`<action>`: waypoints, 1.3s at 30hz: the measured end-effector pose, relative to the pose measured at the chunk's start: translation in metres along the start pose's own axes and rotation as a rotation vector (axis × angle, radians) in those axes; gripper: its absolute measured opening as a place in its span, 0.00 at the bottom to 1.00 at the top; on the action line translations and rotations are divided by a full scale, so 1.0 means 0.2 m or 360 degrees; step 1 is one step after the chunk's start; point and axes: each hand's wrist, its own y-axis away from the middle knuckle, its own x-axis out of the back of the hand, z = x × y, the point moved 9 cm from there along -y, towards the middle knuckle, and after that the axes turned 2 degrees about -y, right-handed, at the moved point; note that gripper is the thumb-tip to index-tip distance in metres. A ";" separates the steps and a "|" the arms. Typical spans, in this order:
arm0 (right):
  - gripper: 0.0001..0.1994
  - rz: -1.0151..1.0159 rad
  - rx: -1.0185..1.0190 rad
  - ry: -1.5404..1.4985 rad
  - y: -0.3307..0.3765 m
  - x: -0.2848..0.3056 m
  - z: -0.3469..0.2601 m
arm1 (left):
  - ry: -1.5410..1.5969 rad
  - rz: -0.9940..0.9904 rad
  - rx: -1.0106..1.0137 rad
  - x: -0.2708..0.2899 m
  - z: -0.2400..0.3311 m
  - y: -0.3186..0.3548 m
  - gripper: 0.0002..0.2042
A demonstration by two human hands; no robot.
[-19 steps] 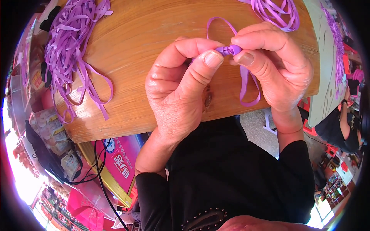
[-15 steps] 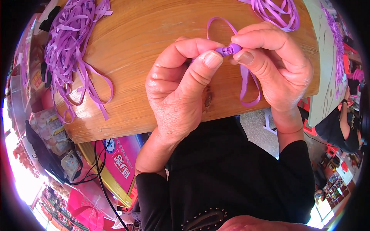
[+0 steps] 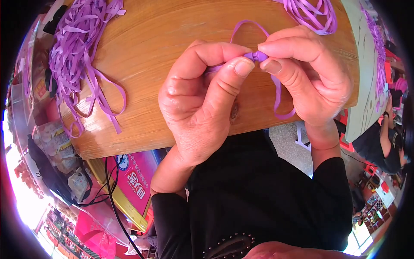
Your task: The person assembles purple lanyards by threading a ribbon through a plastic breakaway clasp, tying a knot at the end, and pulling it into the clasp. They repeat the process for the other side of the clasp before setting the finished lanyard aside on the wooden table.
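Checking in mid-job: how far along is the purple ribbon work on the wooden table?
Done: hard to tell; a small bunch of purple strips lies at the wooden table's far right. In hand: the left hand and right hand pinch one purple ribbon at a fold, its loop rising behind. Left: a big loose pile of strips sits far left.

The ribbon pinched between the two hands is a plain purple, with no pattern on it. The heap of ribbons at the far left of the counter is the same purple, as is the smaller bundle at the top edge. The counter is warm honey-brown wood with darker curved grain lines. The sleeves are black, with a patch of small shiny studs. Below the counter a box shows bright pink with a yellow edge.
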 end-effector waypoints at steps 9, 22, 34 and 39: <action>0.07 -0.0013 -0.0034 -0.0022 -0.01 0.00 0.00 | 0.0015 -0.0112 -0.0111 -0.01 0.01 -0.02 0.06; 0.08 -0.0112 -0.0016 -0.0107 0.00 0.00 0.00 | -0.0085 -0.0219 -0.0198 -0.05 0.01 -0.02 0.05; 0.09 -0.0018 -0.0244 -0.0230 0.04 0.03 0.09 | -0.0646 -0.0270 -0.0392 -0.07 0.07 -0.02 0.08; 0.09 -0.0078 -0.0138 -0.0217 0.02 -0.01 0.06 | -0.0888 -0.0300 -0.0709 -0.08 0.13 -0.01 0.11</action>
